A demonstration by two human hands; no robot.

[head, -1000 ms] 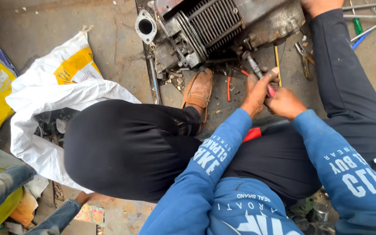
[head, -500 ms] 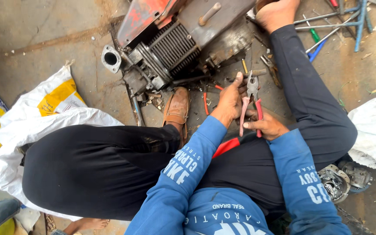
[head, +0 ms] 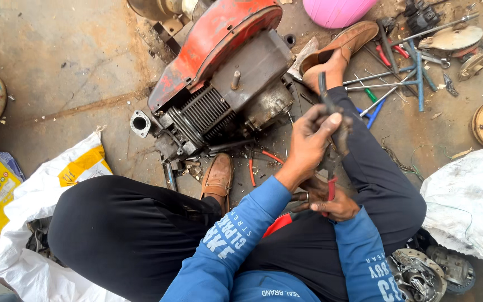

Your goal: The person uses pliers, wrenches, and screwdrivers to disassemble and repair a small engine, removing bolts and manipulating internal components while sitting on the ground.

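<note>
Pliers (head: 330,140) held by both hands; yellow-white sack (head: 79,168) left.

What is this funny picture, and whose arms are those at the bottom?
The camera sits on a person's head and looks down, so you see that person's own arms in blue sleeves and legs in black trousers. They sit on a dirty concrete floor. In front of them lies a small engine with a red cover and metal fins. The right hand grips red-handled pliers. The left hand pinches something dark at the pliers' upper end; what it is cannot be made out. Around them lie long metal tools, a pink round thing, and white sacks.
</note>
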